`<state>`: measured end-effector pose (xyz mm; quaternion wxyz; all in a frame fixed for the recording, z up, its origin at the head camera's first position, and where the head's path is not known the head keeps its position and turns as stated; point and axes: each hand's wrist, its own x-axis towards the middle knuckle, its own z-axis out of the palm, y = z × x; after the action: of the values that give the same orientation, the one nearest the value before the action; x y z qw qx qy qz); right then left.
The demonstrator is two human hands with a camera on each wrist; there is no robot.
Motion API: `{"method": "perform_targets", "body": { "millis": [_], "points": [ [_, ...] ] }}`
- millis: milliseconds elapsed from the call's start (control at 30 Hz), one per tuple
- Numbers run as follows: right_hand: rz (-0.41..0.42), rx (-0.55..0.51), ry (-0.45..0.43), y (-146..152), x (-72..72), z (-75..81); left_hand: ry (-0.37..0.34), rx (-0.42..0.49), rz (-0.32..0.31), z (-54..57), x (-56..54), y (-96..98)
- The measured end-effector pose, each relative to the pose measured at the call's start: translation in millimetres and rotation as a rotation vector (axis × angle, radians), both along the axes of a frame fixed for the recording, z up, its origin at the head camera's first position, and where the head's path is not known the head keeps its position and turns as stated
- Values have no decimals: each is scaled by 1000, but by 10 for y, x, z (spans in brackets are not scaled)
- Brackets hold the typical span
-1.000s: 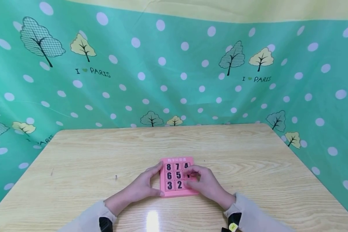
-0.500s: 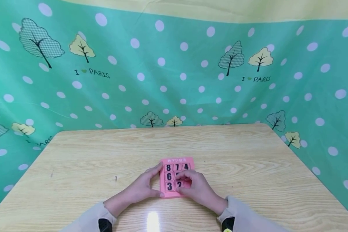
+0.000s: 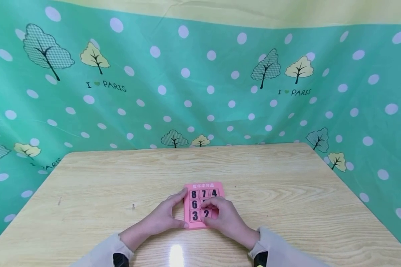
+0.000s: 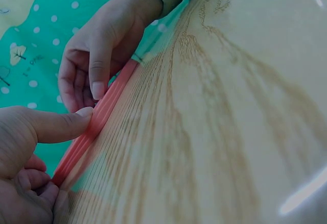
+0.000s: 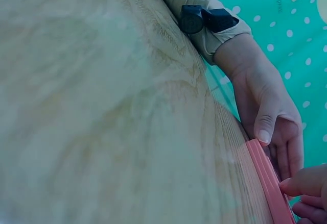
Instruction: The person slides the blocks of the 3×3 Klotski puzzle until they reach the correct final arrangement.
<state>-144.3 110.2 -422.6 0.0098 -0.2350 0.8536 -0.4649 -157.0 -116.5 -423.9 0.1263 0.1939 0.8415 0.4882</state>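
Number board [image 3: 195, 225], pink, flat on the wooden table [image 3: 100, 193] between both hands; its long axis appears to run away from the person. The left hand [image 3: 168, 214] grips the left side, thumb at the near corner. The right hand [image 3: 228, 218], nearer the tiles, overhangs the middle column, thumb and bent index finger apart, fingertip contact unclear

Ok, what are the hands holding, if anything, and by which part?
The left hand grips the flat pink number-puzzle board by its left edge; the right hand is over its face, any grip there unclear.
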Motion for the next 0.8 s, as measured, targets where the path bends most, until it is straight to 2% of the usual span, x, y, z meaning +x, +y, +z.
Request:
{"method": "perform_targets", "body": {
  "millis": [467, 800],
  "points": [
    [-18, 35, 24, 52, 17, 3, 22, 12, -17, -43, 6, -1],
    [-10, 20, 26, -13, 15, 3, 27, 14, -29, -36, -10, -18]
  ]
}}
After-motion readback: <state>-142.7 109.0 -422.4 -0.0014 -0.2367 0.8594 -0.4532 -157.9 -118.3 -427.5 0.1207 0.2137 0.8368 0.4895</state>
